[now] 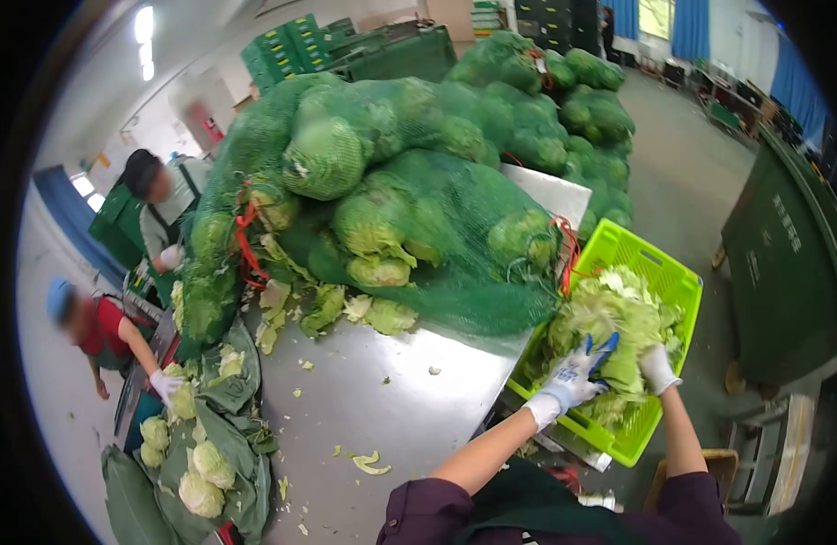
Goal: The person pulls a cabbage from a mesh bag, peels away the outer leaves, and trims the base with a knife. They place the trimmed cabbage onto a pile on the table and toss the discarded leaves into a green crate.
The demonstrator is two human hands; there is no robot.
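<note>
Both of my hands wear white gloves and are at a bright green plastic crate (609,445) full of loose cabbage leaves (609,313). My left hand (575,372), its blue-coated fingers spread, lies on the leaves near the crate's left side. At the crate's right side, my right hand (657,368) is against the leaves, its fingers partly hidden by them. Left of the crate, green mesh sacks of cabbages (418,218) are heaped on a metal table (373,391), with red ties at their ends.
Leaf scraps (371,463) lie on the table. Trimmed cabbages (201,490) sit on green cloth at the lower left. Two people (110,327) (169,195) work at the left. A large green bin (786,254) stands at the right, with a metal frame (768,454) below it.
</note>
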